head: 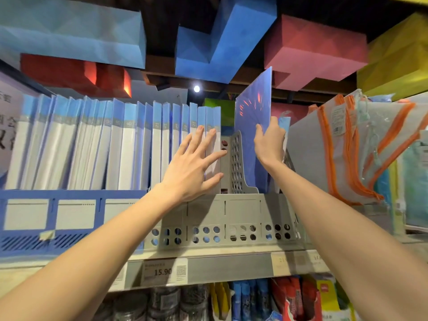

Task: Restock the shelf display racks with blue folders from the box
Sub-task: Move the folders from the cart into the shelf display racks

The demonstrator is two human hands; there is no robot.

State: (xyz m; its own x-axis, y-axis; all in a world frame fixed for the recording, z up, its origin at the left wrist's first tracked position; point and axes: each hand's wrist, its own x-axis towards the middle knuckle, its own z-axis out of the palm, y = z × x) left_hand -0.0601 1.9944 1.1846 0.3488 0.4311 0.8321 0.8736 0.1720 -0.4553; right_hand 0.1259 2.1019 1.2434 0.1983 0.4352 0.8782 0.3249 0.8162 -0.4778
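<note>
I am pressing my left hand (194,167) flat, fingers (215,157) spread, against the right end of the row of folders (115,144) standing across the blue rack (58,214) and the grey rack (231,212). My right hand (269,144) is gripping a single blue folder (253,107) by its edge, holding it upright just right of the perforated divider (237,163). Its lower edge is hiding behind that divider, so it may be resting in the rack. Mesh pouches (347,147) with orange zips are leaning nearby on the right.
</note>
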